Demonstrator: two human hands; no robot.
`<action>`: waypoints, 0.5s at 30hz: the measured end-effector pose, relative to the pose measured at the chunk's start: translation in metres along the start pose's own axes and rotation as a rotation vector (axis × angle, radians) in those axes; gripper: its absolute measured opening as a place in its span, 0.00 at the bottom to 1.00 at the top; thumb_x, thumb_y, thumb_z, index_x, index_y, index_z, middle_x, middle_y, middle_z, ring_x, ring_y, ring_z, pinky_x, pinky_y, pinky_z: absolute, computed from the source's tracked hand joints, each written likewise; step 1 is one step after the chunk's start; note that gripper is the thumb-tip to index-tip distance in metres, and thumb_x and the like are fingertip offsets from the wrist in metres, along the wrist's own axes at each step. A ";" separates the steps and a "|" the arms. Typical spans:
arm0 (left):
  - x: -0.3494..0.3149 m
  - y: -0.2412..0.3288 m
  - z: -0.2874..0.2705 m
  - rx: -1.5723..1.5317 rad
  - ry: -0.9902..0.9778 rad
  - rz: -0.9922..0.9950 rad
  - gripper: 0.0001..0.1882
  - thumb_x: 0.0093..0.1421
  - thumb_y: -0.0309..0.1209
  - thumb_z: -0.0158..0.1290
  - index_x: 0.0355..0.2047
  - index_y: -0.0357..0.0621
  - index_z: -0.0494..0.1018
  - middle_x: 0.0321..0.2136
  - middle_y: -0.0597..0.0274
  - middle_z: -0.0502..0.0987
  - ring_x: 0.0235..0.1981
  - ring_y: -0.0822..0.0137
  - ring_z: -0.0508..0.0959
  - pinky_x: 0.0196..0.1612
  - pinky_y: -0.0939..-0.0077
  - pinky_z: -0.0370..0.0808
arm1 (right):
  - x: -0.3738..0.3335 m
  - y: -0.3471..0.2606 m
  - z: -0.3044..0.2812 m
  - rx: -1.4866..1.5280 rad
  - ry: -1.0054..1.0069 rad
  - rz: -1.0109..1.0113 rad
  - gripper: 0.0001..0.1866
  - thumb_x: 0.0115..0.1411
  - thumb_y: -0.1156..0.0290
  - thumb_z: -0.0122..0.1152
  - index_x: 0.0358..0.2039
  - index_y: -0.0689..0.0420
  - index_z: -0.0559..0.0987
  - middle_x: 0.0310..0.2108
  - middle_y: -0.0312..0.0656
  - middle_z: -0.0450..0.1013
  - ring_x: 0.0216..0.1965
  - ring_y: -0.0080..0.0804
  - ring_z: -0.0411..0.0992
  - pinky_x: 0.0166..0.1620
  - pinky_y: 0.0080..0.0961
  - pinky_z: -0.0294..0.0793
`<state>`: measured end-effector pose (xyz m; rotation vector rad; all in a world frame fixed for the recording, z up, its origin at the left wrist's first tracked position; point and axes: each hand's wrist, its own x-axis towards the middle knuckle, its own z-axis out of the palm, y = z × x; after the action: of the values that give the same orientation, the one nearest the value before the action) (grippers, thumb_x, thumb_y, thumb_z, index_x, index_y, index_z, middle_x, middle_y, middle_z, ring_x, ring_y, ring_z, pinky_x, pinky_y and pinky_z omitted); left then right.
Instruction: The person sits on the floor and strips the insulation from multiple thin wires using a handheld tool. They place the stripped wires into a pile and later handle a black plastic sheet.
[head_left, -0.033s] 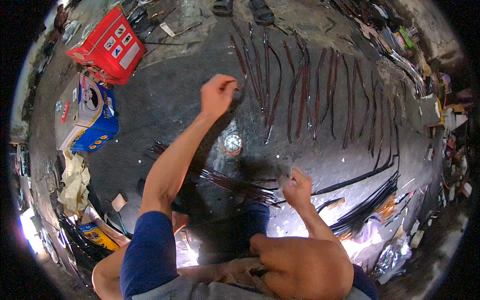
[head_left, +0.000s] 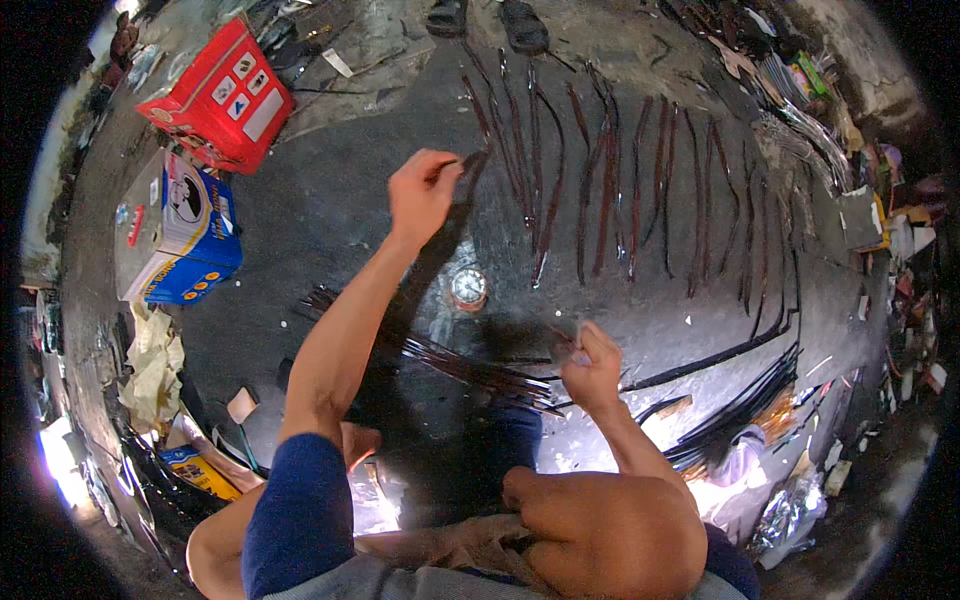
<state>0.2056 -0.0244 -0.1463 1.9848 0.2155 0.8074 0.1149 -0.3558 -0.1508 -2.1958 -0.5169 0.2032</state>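
My left hand [head_left: 423, 197] is closed in a pinch above the dark ground, left of a row of dark brown strips [head_left: 608, 190]. Whatever it pinches is too small and dark to make out. Nearer to me, my right hand [head_left: 592, 372] is curled into a fist around something small and greyish, smeared by motion. Between the hands, a round white-faced watch or dial [head_left: 467, 288] lies on the ground. A bundle of glossy dark strips [head_left: 475, 372] lies below it, its left part passing behind my left forearm.
A red box [head_left: 222, 100] and a blue-and-white box [head_left: 190, 230] stand at the left, above crumpled paper [head_left: 153, 365]. At the right lie a bundle of black strips [head_left: 735, 415] and a long black strip [head_left: 700, 365]. Dark sandals [head_left: 524, 27] are at the far edge.
My left hand has shifted slightly left and back toward me. My right hand has risen a little, still closed. The strips on the ground look unchanged.
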 end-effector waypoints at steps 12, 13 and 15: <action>-0.119 0.130 -0.092 -0.373 0.240 -0.496 0.07 0.54 0.16 0.58 0.34 0.37 0.76 0.27 0.68 0.78 0.26 0.80 0.74 0.31 0.88 0.71 | 0.094 -0.152 0.061 0.356 -0.207 -0.563 0.22 0.46 0.69 0.67 0.42 0.62 0.76 0.35 0.51 0.73 0.38 0.52 0.74 0.40 0.39 0.73; -0.123 0.132 -0.095 -0.384 0.279 -0.540 0.07 0.54 0.15 0.58 0.34 0.36 0.76 0.26 0.69 0.77 0.25 0.81 0.74 0.30 0.90 0.70 | 0.088 -0.152 0.061 0.353 -0.221 -0.549 0.20 0.46 0.69 0.67 0.40 0.62 0.77 0.32 0.51 0.72 0.36 0.50 0.74 0.38 0.39 0.73; -0.127 0.133 -0.101 -0.406 0.309 -0.561 0.08 0.53 0.18 0.60 0.34 0.38 0.77 0.24 0.69 0.77 0.24 0.81 0.73 0.28 0.89 0.68 | 0.080 -0.151 0.061 0.324 -0.229 -0.533 0.16 0.46 0.69 0.67 0.36 0.61 0.78 0.28 0.49 0.71 0.31 0.48 0.73 0.33 0.39 0.71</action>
<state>0.0227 -0.0818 -0.0599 1.3160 0.6966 0.7116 0.1229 -0.1947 -0.0688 -1.6624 -1.0931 0.2317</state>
